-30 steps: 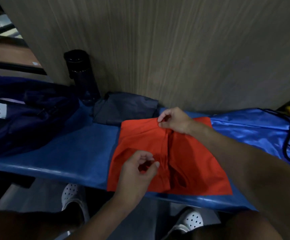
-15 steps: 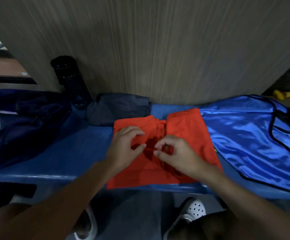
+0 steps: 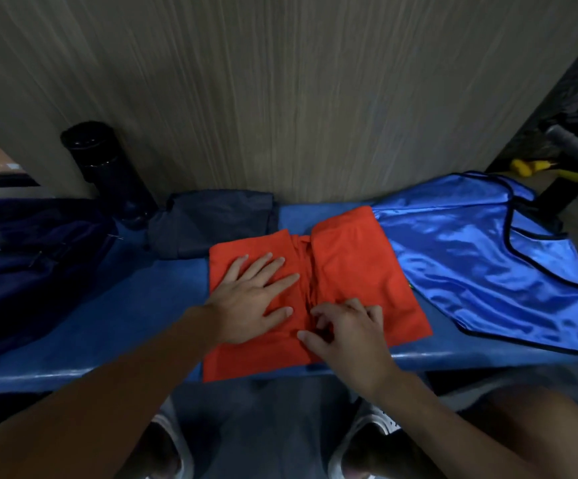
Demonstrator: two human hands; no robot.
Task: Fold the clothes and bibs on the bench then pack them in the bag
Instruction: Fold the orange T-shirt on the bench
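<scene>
left hand (image 3: 250, 299) flat, right hand (image 3: 348, 328) pinching orange garment (image 3: 353, 271).

Head view, looking steeply down (wide-angle), close over the bench (image 3: 132, 316)

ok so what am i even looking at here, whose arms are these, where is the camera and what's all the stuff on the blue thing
There is no machine here. A person wears a wide-angle camera on the head, so this single picture looks forward and down at their own two arms.

In front of them is a blue bench set against a wood-grain wall. An orange garment lies spread on the bench. The left hand presses flat on its left half. The right hand has its fingers curled at the middle crease and seems to pinch the cloth.

To the right lies a shiny blue bib with black trim. At the back are a folded dark garment and a black bottle. On the far left is a dark navy bag.
</scene>
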